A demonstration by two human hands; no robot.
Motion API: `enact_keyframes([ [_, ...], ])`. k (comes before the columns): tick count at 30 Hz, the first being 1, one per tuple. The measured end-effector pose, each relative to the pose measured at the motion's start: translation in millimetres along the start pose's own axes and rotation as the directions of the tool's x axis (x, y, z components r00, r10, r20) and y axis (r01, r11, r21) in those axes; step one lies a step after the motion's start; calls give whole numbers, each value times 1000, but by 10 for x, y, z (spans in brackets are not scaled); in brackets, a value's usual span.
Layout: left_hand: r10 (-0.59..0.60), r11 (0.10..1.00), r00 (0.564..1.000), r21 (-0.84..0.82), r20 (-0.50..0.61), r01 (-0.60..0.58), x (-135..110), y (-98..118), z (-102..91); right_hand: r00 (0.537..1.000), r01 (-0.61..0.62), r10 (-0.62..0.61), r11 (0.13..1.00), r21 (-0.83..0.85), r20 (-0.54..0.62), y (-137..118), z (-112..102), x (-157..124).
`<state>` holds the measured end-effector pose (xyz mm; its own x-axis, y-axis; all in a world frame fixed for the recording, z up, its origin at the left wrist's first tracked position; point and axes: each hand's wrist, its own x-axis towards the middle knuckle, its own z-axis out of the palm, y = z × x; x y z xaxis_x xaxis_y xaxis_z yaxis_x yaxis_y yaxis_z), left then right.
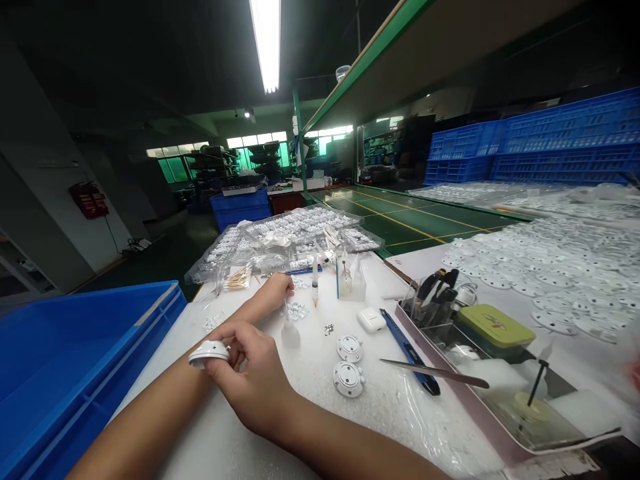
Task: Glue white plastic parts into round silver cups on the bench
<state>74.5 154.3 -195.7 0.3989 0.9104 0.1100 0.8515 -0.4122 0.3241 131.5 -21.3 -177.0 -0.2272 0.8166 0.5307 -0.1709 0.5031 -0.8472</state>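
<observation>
My right hand (257, 377) pinches a white round plastic cover (210, 353) by its edge, tilted, above my left forearm. My left hand (278, 291) is stretched forward across the table, its fingers curled down beside a small pile of white pieces (300, 283); whatever they hold is hidden. Right of my right hand lie two white round discs (349, 378) with holes, one behind the other. A small squeeze bottle (290, 330) stands between my hands and the discs, near more clear-white bits (298, 311) and tiny metal pieces (329, 329).
A syringe (315, 283), a white case (371, 320), a blue utility knife (407, 350) and tweezers (435, 372) lie around. At right is a tool tray (470, 413); at left, a blue crate (95, 347). Trays of white parts (300, 223) fill the back; cotton swabs (239, 277) lie left.
</observation>
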Motion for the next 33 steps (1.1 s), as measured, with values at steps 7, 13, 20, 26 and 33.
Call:
enact_keyframes([
  [7,-64,988,971,-153,-230,29,-272,12,-463,998,-56,56,998,-30,17,22,-107,101],
  [13,-153,916,913,-401,-377,-12,-854,36,-1030,999,-2,0,999,-50,-36,-18,-192,197],
  [20,-260,381,948,-922,-182,-72,-1468,169,-1019,994,87,-97,984,-156,-58,75,-227,246],
  [26,-76,518,973,-843,-216,-146,-1565,110,-994,988,138,-150,965,-221,-36,135,-219,234],
  [33,17,463,991,-878,-130,-123,-1563,88,-1019,973,85,-133,966,-245,-187,57,-206,207],
])
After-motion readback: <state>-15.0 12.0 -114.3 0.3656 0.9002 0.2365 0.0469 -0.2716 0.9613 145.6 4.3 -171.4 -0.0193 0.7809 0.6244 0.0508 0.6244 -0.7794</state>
